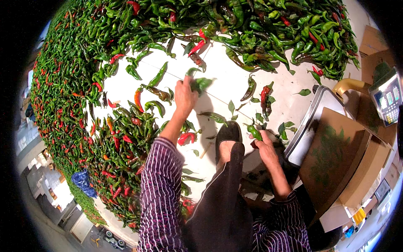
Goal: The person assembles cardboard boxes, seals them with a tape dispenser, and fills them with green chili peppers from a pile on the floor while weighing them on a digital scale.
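My left hand (186, 96) reaches out over the pale floor sheet (217, 67) with green chili peppers (203, 83) in its fingers, blurred, so their number is unclear. Held low beside my right shoe (228, 132) is my right hand (267, 148), its thumb and fingers around a green chili pepper (254, 132). Something dark red shows under that thumb, partly hidden. A curved green pepper (215, 117) lies between the hands. Farther out are a red-and-dark pepper (266, 97) and a dark green one (250, 88).
A large heap of green and red peppers (104, 34) curves along the far side and left. At right, an open cardboard box (335, 151) stands on a metal platform scale (307, 123) with a keypad display (388, 97). Loose leaves (285, 129) lie near it.
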Available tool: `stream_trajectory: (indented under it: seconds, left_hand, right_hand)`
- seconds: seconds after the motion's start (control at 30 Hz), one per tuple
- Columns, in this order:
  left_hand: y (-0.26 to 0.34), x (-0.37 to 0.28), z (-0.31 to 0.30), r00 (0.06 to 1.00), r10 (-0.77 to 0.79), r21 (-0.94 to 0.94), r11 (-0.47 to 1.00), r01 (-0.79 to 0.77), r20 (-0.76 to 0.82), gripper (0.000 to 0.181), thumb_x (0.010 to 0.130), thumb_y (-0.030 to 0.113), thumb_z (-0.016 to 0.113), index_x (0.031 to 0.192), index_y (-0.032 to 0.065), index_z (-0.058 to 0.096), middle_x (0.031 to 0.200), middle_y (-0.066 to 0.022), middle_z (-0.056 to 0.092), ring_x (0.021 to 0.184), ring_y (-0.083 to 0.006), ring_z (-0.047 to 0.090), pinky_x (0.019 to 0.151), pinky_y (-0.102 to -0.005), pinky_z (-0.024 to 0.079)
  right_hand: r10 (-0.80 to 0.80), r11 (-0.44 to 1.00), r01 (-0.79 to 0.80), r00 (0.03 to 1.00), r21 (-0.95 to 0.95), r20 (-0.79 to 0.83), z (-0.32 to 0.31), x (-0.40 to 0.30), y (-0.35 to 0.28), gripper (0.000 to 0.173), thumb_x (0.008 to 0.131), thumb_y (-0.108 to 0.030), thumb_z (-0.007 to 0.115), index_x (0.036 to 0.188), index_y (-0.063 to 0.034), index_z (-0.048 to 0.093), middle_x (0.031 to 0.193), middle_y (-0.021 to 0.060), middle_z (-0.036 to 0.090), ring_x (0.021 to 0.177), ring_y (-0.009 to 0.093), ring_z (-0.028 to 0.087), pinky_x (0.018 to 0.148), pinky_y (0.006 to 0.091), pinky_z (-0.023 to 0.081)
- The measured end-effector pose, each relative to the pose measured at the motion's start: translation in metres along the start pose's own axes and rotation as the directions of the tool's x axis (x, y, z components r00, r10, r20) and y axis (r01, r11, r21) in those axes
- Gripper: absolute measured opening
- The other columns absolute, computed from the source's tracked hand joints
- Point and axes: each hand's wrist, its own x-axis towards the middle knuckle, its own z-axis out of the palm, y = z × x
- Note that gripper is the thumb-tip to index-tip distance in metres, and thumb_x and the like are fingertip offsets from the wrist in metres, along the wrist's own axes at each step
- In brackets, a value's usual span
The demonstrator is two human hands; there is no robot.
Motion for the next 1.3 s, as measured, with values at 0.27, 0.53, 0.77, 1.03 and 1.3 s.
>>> stream_trajectory:
  seconds: [0.27, 0.53, 0.77, 1.03, 1.3]
  left_hand:
    - [-0.055, -0.019, -0.058, 0.895, -0.243, -0.638, 0.632, 0.439, 0.374, 0.032, 0.09, 0.017, 0.057, 0.117, 0.0001, 0.061, 0.094, -0.0109, 0.069, 0.083, -0.0163, 0.065, 0.078, -0.0293, 0.052]
    - [-0.034, -0.046, -0.046, 0.999, -0.035, -0.351, 0.936, 0.019, -0.04, 0.019, 0.081, 0.005, 0.067, 0.101, 0.0073, 0.065, 0.09, -0.01, 0.068, 0.077, -0.0179, 0.067, 0.069, -0.0307, 0.057]
    - [0.009, -0.051, -0.002, 0.908, -0.13, -0.529, 0.776, 0.344, 0.399, 0.027, 0.087, 0.016, 0.066, 0.107, -0.0006, 0.063, 0.092, -0.0095, 0.066, 0.081, -0.0192, 0.065, 0.071, -0.0307, 0.054]
    - [0.035, -0.068, -0.027, 0.658, -0.095, -0.656, 0.05, 0.753, 0.747, 0.015, 0.093, 0.019, 0.06, 0.096, 0.0048, 0.063, 0.082, -0.0044, 0.064, 0.072, -0.0115, 0.06, 0.066, -0.025, 0.051]
    - [0.043, -0.084, -0.045, 0.963, 0.209, -0.404, 0.906, -0.125, 0.17, 0.043, 0.079, 0.011, 0.071, 0.119, 0.0062, 0.059, 0.12, -0.0145, 0.06, 0.112, -0.0293, 0.057, 0.093, -0.04, 0.047]
  right_hand:
    - [0.282, 0.926, -0.315, 0.943, 0.21, 0.175, -0.011, 0.0, 0.022, 0.049, 0.092, -0.008, 0.054, 0.138, -0.0117, 0.039, 0.113, 0.0083, 0.062, 0.088, 0.015, 0.064, 0.077, 0.0292, 0.05]
    - [-0.021, 0.858, -0.035, 0.994, -0.513, -0.103, 0.013, 0.002, 0.036, 0.045, 0.08, -0.021, 0.071, 0.112, -0.0035, 0.045, 0.095, 0.0219, 0.061, 0.085, 0.037, 0.063, 0.076, 0.044, 0.048]
    - [0.01, 0.764, -0.024, 1.0, -0.645, -0.026, 0.023, 0.012, 0.022, 0.022, 0.091, -0.021, 0.057, 0.102, -0.0047, 0.046, 0.08, 0.0234, 0.062, 0.075, 0.043, 0.061, 0.065, 0.0483, 0.046]
    - [0.122, 0.96, -0.108, 0.992, 0.258, -0.039, -0.015, -0.006, 0.008, 0.034, 0.079, -0.019, 0.061, 0.11, -0.0043, 0.06, 0.106, 0.0067, 0.061, 0.1, 0.02, 0.053, 0.091, 0.0352, 0.041]
    - [-0.377, 0.581, -0.013, 0.882, -0.814, -0.283, -0.023, -0.011, -0.041, 0.027, 0.075, -0.013, 0.073, 0.098, -0.0046, 0.06, 0.094, 0.0146, 0.055, 0.083, 0.034, 0.057, 0.07, 0.0421, 0.046]
